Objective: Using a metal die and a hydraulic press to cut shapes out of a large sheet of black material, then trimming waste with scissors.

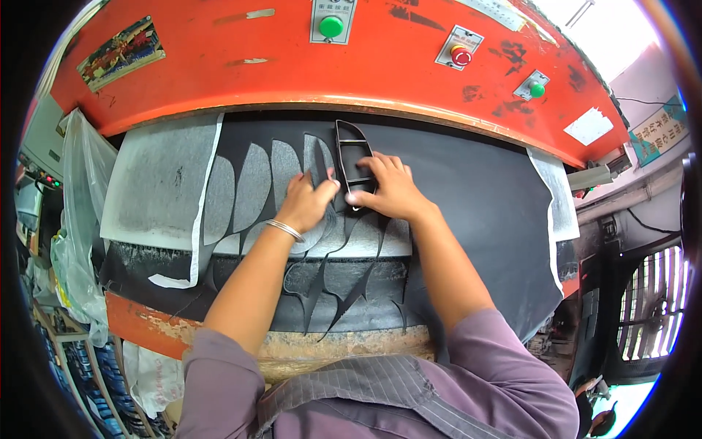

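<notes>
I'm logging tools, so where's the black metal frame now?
In the head view, the black metal frame is upper centre, over the black sheet, with the right hand gripping its lower end and the left hand to its left.

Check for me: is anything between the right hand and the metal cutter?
Nothing visible stands in the way: the right hand is directly on the metal cutter, gripping its nearer half. The left hand is close by, to the cutter's left, not between them.

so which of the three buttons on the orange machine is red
The middle button; it sits between the left button and the right button, which are both green.
</notes>
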